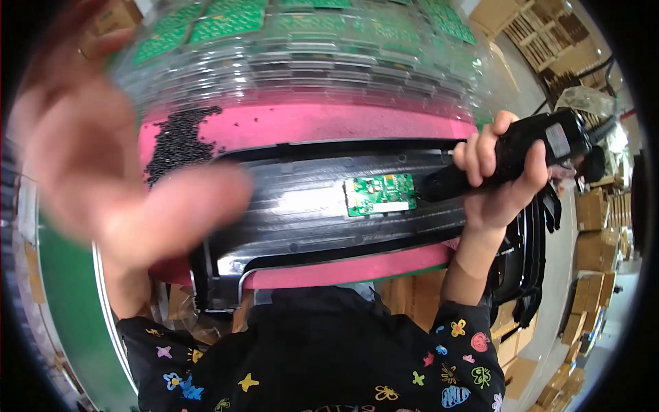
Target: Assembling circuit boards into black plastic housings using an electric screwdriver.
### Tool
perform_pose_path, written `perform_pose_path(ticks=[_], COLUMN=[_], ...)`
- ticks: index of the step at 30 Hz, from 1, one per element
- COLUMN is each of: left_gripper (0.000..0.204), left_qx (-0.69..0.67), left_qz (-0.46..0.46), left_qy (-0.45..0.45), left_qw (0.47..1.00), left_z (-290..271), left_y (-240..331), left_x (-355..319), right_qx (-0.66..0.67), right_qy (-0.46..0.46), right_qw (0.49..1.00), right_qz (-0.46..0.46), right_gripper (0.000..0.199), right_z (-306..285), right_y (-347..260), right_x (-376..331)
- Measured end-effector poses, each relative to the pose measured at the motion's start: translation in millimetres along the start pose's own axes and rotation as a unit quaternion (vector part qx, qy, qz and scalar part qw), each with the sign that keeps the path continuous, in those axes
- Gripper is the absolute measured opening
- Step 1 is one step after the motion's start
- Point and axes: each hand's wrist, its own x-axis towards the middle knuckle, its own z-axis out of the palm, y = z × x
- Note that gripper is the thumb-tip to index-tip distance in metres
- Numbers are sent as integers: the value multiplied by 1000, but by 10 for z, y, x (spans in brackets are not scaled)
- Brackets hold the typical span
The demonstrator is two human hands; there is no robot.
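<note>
My right hand (pixel 504 172) is closed around a black electric screwdriver (pixel 542 141), held sideways with a cable at its back end. Its nose points left and meets the right edge of a small green circuit board (pixel 379 195); the exact tip is hard to make out. The board lies in a long black plastic housing (pixel 309 233), which rests on a pink mat (pixel 343 127). Raised at the left, close to the camera, my left hand (pixel 103 158) is blurred. Its thumb reaches out over the housing's left end, apart from the other fingers, and no object shows in it.
A heap of small black screws (pixel 182 144) is spread on the mat behind the housing's left end. Stacked clear plastic trays (pixel 309 69) with green boards stand at the back. More black housings (pixel 525 254) sit at the right, and cardboard boxes (pixel 594 240) line the floor beyond.
</note>
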Motion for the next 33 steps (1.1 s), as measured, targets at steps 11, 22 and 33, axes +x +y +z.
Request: perform_pose_path(ticks=[11, 22, 33], left_gripper=[59, 59, 59], left_qx=[55, 235, 76], left_qz=[63, 262, -58], left_qy=[7, 233, 66], left_qw=[996, 907, 993], left_z=[-716, -1436, -953], left_y=[-129, 388, 816], left_x=[471, 1191, 92], right_qx=[108, -101, -484], right_qy=[127, 81, -338], right_qw=[983, 985, 720], right_qz=[83, -112, -364], right_gripper=[8, 47, 11], right_z=[-131, 585, 1536], right_y=[25, -335, -864], right_x=[423, -385, -93])
